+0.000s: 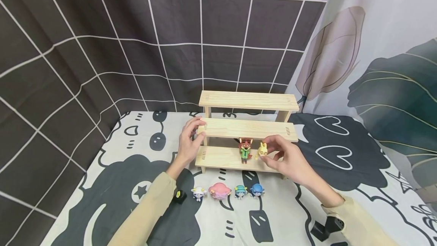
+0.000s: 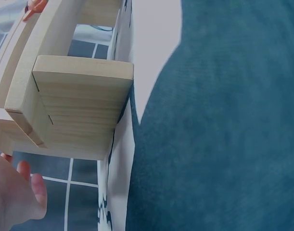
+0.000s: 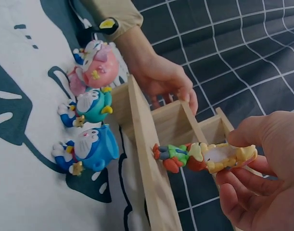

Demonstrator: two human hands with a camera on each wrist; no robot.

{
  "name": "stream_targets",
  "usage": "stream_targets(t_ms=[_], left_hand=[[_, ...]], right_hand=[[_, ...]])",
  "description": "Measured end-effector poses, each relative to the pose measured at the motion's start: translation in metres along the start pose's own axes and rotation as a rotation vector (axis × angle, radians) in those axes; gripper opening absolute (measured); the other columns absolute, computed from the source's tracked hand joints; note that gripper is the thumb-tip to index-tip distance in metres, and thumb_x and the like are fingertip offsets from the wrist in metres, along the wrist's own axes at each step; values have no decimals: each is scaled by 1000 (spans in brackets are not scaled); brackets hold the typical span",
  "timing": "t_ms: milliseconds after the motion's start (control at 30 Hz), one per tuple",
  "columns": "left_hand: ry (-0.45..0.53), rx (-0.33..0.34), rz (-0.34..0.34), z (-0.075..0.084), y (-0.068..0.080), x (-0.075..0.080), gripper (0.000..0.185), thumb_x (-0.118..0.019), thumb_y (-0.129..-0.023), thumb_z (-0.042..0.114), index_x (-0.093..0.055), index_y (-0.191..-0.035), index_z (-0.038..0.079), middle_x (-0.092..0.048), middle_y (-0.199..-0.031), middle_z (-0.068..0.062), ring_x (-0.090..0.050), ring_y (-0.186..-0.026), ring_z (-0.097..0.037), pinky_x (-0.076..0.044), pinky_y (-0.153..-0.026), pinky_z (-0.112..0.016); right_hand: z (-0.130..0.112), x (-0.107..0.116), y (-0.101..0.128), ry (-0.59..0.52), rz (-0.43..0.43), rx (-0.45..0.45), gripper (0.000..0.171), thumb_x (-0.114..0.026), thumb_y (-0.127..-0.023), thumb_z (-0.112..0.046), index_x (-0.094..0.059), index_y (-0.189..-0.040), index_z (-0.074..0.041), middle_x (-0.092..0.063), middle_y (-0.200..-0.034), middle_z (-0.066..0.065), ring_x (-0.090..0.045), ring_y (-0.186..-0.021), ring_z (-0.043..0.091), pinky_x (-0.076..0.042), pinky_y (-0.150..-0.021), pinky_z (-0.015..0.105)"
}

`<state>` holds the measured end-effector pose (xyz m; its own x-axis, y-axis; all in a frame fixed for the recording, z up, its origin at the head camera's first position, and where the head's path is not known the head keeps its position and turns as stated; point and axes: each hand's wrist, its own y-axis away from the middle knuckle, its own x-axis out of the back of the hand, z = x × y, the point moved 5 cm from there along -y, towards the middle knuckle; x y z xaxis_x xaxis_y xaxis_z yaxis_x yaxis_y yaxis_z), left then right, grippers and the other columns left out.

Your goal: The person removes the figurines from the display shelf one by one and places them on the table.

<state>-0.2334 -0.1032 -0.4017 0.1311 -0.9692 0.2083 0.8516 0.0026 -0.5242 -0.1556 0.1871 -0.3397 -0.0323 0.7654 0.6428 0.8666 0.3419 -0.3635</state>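
Note:
My right hand pinches a small yellow figurine with long ears between thumb and fingers, near the lowest tier of a wooden three-step display shelf. Beside it a red fox figurine in a green jacket stands upright on that tier. My left hand grips the left end of the middle tier, thumb at the front edge. In the right wrist view the yellow figurine is seen at the fingertips. Whether its base touches the board I cannot tell.
In front of the shelf stand a white figurine, a pink one, a teal one and a blue one, in a row on the patterned cloth. A dark checked curtain hangs behind.

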Motion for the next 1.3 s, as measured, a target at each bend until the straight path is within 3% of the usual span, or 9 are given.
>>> stream_targets(t_ms=[200, 467, 900, 1133, 1300], left_hand=[[23, -12, 1, 0, 1, 0, 29, -61, -85, 3, -67, -113, 2, -55, -139, -15, -50, -118, -34, -39, -91, -62], [-18, 10, -13, -2, 0, 0, 31, -59, -85, 6, -67, -114, 4, -53, -141, -11, -49, -121, -30, -40, -94, -63], [10, 8, 0, -2, 0, -1, 31, -61, -84, -1, -66, -115, 0, -53, -141, -15, -50, -120, -34, -39, -93, -62], [-23, 37, -2, 3, -1, -4, 31, -58, -84, -8, -63, -114, -9, -50, -141, -25, -49, -116, -45, -39, -94, -53], [-8, 30, 7, 7, -1, -2, 30, -59, -84, -5, -65, -114, -5, -52, -140, -20, -51, -112, -41, -38, -93, -59]], right_hand=[[4, -1, 9, 17, 4, 2, 44, -80, -75, 7, -60, -113, 0, -68, -96, 6, -66, -82, 20, -53, -63, 26], [5, -1, 20, -22, 20, -10, 42, -80, -75, 8, -62, -111, -1, -66, -99, 6, -66, -82, 18, -53, -61, 28], [12, -2, 34, -9, 7, -98, 44, -80, -73, 10, -61, -111, -2, -66, -99, 6, -66, -82, 17, -53, -62, 27], [14, -1, 44, 14, 17, -68, 47, -81, -70, 13, -61, -108, -3, -66, -100, 7, -66, -78, 12, -53, -58, 26], [16, -2, 49, 13, 16, -77, 45, -81, -70, 12, -62, -108, -4, -66, -100, 5, -66, -78, 11, -53, -59, 26]])
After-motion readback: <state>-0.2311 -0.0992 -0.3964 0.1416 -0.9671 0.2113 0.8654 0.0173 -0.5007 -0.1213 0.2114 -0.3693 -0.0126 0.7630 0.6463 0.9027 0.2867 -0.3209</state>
